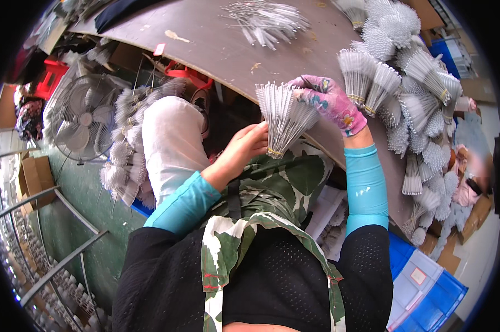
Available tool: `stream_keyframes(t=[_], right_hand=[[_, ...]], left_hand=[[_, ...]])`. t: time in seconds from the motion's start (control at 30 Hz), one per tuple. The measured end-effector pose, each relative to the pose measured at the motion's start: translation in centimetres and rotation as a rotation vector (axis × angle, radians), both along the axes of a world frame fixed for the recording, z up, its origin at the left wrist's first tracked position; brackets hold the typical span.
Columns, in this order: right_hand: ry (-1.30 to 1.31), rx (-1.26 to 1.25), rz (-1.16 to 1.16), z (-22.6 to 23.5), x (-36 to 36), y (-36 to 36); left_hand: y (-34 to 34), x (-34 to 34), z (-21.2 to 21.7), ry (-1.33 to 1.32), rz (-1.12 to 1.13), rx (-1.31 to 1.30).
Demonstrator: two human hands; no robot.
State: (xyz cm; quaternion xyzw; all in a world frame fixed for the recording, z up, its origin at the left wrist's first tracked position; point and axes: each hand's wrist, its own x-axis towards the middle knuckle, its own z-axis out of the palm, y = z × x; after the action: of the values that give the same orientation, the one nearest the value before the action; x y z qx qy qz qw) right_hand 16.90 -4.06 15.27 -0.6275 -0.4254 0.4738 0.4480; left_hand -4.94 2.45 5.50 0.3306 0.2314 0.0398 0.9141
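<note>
A fan-shaped bundle of small white-bristled wire brushes [280, 113] stands in front of my lap, its narrow wire end bound with a yellow band. My bare left hand [244, 146] closes on its left side, the fingertips partly hidden behind it. On the bundle's upper right, my right hand [330, 102], in a pink flowered glove, touches the bristles with bent fingers. A dark slim tool [318, 84] shows between the gloved fingers; its exact kind is unclear.
Many banded brush bundles [421, 83] are heaped along the table's right side. Loose brushes [266, 21] lie at the far side of the brown table [217, 41]. A fan [86, 119] and metal rack [62, 265] stand left; a blue crate [427, 282] sits lower right.
</note>
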Motion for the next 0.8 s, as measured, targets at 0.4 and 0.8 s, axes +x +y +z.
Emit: stream_keyframes(t=[0.4, 0.8], right_hand=[[0.089, 0.062, -0.033, -1.0, -1.7, 0.4], [-0.698, 0.398, -0.236, -0.8, -3.6, 0.0]], left_hand=[[0.1, 0.9, 0.8, -0.281, -0.084, -0.095], [-1.7, 2.5, -3.6, -0.395, -0.069, -0.207]])
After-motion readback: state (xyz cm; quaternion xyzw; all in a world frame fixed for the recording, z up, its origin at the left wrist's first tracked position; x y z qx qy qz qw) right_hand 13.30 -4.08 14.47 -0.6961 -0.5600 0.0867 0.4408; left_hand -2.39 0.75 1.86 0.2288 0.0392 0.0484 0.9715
